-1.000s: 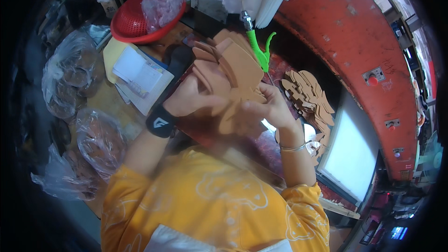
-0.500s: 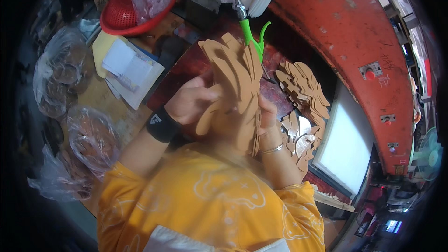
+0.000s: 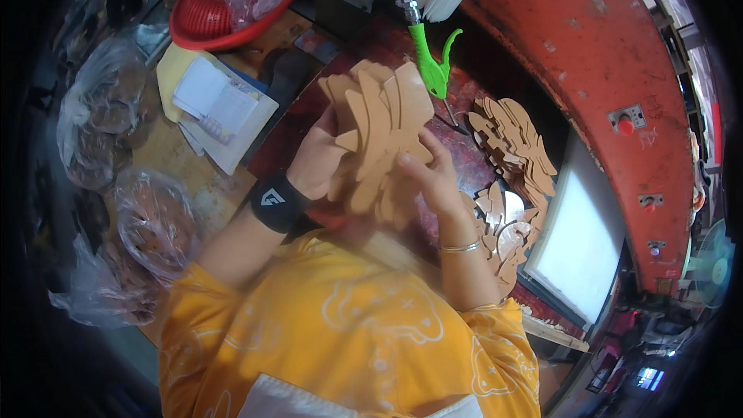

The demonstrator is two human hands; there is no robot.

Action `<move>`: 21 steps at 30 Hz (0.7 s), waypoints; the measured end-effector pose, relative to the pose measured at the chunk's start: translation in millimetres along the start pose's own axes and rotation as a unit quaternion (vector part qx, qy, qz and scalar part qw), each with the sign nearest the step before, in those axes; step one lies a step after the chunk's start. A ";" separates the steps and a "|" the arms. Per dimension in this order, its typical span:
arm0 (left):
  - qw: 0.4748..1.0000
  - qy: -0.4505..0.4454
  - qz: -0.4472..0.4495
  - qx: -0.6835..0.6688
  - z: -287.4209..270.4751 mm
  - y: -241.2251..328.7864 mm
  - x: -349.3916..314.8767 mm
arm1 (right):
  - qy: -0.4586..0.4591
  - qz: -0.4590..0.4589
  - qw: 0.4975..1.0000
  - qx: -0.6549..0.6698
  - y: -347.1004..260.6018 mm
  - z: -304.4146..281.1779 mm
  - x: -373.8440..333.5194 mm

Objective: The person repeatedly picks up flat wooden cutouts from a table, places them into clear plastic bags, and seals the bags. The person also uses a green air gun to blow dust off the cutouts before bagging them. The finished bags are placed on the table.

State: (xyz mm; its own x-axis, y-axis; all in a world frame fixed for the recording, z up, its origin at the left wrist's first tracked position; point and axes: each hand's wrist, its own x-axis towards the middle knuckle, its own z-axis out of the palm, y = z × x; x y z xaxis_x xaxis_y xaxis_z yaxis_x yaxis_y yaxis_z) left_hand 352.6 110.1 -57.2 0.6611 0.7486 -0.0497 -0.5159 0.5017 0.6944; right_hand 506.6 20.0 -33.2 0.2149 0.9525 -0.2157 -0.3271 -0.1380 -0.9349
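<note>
A loose bundle of tan die-cut pieces, flat and curved with leather-like faces, is held up between both hands. My left hand grips its left side, the fingers partly hidden behind the pieces. My right hand holds the right side, with the thumb lying on the front face. The pieces fan out unevenly, and one at the upper right shows a paler, shinier face. Just beyond the bundle hangs a green air blow gun with a metal nozzle. To the right lie a heap of similar tan pieces and some shiny-faced cut pieces.
A white board lies at the right beneath a red machine beam with buttons. Papers, a red plastic basket and filled clear bags sit on the left. The dark red work surface lies under my hands.
The bundle has turned so its broad faces show more, and its pieces spread differently. My right hand has come round from its edge to the front, the thumb now on top.
</note>
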 end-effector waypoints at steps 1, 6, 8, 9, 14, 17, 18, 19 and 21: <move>0.999 0.021 -0.021 -0.034 -3.4 -4.3 0.9 | 0.011 -0.017 0.996 -0.081 -2.9 -0.7 0.4; 0.975 0.041 -0.114 -0.188 -14.0 -18.5 4.3 | 0.014 -0.177 0.874 -0.453 -15.2 -5.8 6.9; 0.983 0.053 -0.078 -0.157 -10.4 -22.3 5.5 | 0.008 -0.124 0.936 -0.328 -13.6 -4.1 9.2; 0.993 0.065 -0.025 -0.098 -6.6 -24.0 6.1 | -0.001 -0.100 0.959 -0.266 -10.8 -2.4 10.3; 0.978 0.039 0.076 0.191 13.7 -15.4 13.5 | -0.050 -0.006 0.975 0.217 14.7 4.1 17.6; 0.952 -0.013 -0.033 0.303 18.9 2.4 17.6 | -0.044 0.095 0.906 0.410 23.1 -3.2 19.8; 0.972 -0.051 -0.026 0.229 20.2 7.5 17.1 | 0.021 0.139 0.930 0.338 22.7 -7.3 17.3; 0.980 -0.037 -0.046 0.191 21.2 11.7 17.3 | -0.006 0.120 0.928 0.353 21.2 -10.3 17.8; 0.993 -0.037 -0.058 0.095 19.8 20.1 16.7 | -0.038 0.106 0.910 0.399 14.5 -14.1 16.3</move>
State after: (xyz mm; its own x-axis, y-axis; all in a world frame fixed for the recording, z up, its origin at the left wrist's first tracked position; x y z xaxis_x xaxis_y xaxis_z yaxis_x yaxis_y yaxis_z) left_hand 364.1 124.1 -29.9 0.7524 0.6526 -0.0895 -0.3257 0.4867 0.8106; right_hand 518.3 29.7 -54.3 0.0142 0.9478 -0.3184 -0.9241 -0.1092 -0.3663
